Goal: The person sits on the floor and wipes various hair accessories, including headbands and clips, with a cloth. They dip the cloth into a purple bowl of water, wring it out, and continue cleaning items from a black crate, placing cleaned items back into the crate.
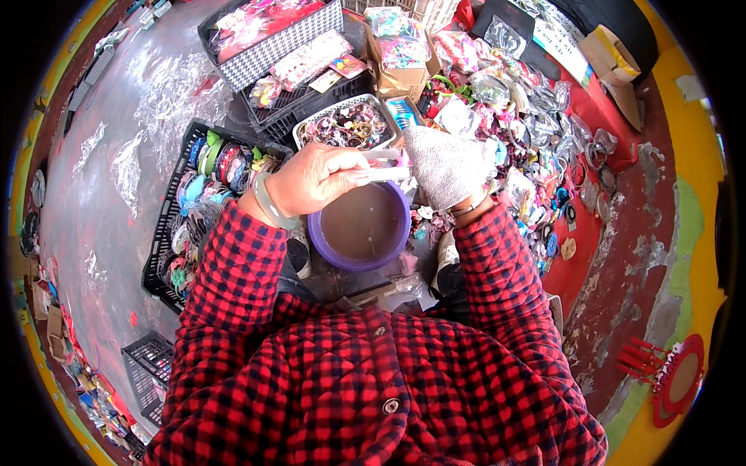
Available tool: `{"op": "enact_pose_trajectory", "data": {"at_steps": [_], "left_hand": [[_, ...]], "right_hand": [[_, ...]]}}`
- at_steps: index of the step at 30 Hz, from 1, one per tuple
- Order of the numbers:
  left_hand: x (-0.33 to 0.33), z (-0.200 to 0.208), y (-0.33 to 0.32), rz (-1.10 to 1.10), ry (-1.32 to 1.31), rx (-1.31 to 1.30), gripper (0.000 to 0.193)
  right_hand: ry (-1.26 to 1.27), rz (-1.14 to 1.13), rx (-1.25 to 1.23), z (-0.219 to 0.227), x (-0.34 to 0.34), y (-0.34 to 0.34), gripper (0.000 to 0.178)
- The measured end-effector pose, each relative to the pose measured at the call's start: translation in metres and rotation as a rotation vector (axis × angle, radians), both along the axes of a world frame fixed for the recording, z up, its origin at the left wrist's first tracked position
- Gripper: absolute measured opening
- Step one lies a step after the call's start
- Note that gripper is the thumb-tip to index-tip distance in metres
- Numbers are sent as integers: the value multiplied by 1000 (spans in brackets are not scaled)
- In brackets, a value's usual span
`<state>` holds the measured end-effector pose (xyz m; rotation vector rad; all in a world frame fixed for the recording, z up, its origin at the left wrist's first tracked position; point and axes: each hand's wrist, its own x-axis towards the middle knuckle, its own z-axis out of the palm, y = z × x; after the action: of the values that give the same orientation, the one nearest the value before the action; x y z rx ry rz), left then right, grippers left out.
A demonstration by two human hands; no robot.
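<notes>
Between finger and thumb of my left hand [317, 179] is a pale, whitish narrow band [388, 173] with a bit of pink; its exact kind is unclear. The band reaches across to my right hand [475, 205], which is mostly covered by a grey cloth [439, 165]. The cloth is bunched over the fingers at the band's right end, so the fingers themselves are hidden. Just below both hands stands a round purple basin [406, 225] holding murky brownish water [359, 225].
Behind the basin is a white basket [303, 133] of small hair accessories. A black crate [150, 268] of headbands and hair ties stands at left. To the right, packaged trinkets pile up [536, 155] on red cloth. Stacked crates and a cardboard box [402, 81] stand farther back.
</notes>
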<state>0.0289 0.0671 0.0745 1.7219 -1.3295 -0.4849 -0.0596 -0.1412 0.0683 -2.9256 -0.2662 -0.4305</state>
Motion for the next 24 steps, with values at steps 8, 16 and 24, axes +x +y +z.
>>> {"op": "enact_pose_trajectory", "data": {"at_steps": [8, 16, 24], "left_hand": [[18, -2, 34, 244, 667, -303, 16], [23, -17, 7, 251, 1029, -537, 20], [13, -32, -16, 277, 1005, -307, 20]], "right_hand": [[-85, -399, 1303, -19, 3, -72, 19], [-208, -530, 2423, -16, 16, -57, 31], [-184, -308, 574, 34, 17, -24, 13]]}}
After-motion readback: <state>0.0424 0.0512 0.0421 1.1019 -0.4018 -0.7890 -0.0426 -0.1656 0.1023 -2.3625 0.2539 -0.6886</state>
